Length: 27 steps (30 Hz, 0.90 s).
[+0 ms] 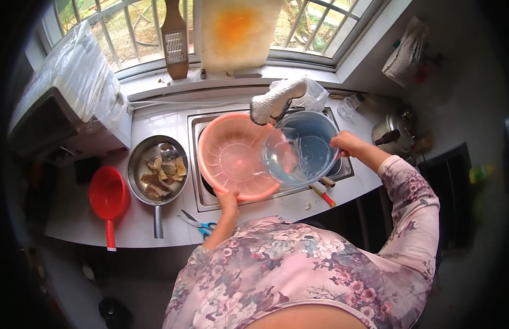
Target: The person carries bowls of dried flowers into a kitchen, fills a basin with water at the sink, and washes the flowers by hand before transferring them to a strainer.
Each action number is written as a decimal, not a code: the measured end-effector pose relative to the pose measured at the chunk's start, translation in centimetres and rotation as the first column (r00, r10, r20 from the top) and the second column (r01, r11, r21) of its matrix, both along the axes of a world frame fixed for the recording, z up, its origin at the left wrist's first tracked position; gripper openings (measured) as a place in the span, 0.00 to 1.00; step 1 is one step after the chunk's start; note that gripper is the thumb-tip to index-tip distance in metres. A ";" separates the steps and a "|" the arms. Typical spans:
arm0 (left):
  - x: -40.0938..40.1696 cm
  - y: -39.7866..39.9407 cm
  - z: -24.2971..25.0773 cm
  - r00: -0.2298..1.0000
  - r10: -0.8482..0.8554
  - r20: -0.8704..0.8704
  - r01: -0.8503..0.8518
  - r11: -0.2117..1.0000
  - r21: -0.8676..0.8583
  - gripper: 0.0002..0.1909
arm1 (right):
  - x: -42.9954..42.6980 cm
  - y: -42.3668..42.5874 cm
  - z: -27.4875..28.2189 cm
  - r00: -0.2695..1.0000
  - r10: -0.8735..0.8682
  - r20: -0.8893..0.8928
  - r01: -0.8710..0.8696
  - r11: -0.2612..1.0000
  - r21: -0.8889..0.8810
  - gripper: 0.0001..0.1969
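Observation:
My left hand (228, 201) grips the near rim of a pink plastic colander (238, 152), which rests over the left part of a metal sink (194, 181). With my right hand (345, 144) I hold the right rim of a translucent blue-grey plastic basin (306, 148) over the sink's right part. The basin overlaps the colander's right side, and its inside looks wet. A silvery wrapped faucet (277, 98) reaches over both vessels. Left of the sink stands a metal pan (158, 170) with several brownish pieces in it. Whether the basin holds water, I cannot tell.
A red plastic ladle (109, 193) lies left of the pan. Blue-handled scissors (200, 224) are near my left forearm. A red-handled brush (323, 194) sits at the sink's near right edge. A metal pot (388, 131) stands at right; a plastic-covered appliance (69, 103) stands at left.

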<state>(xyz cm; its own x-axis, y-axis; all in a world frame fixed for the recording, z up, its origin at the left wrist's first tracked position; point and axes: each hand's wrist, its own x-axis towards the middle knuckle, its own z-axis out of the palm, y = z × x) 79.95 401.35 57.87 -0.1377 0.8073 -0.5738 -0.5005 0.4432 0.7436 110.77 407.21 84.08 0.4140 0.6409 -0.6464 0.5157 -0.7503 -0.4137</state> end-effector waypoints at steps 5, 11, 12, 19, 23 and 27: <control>1.8 -0.2 0.5 0.999 0.001 -0.045 -0.004 0.997 -0.079 0.41 | -1.8 2.6 1.0 0.993 -0.004 0.118 0.009 0.999 -0.049 0.06; 2.7 -0.6 -0.7 0.997 0.053 -0.051 -0.053 0.999 0.007 0.37 | -4.0 3.6 4.0 0.957 0.122 0.262 -0.089 0.987 -0.134 0.06; 2.4 -0.6 -0.5 0.997 0.049 -0.054 -0.049 0.999 0.003 0.37 | -4.0 3.5 4.0 0.956 0.137 0.259 -0.107 0.986 -0.126 0.07; 1.9 -0.8 0.1 0.992 0.061 -0.108 -0.057 0.998 0.038 0.37 | -5.6 1.9 3.3 0.923 0.245 0.298 -0.249 0.968 -0.024 0.10; 2.0 -0.8 -1.7 0.981 0.087 -0.172 -0.073 0.994 0.087 0.37 | -9.0 1.6 3.9 0.849 0.374 0.372 -0.406 0.914 0.009 0.16; 1.9 0.0 0.2 0.989 0.067 -0.130 -0.060 0.997 0.058 0.36 | -10.4 2.1 4.1 0.717 0.475 0.511 -0.541 0.841 -0.022 0.19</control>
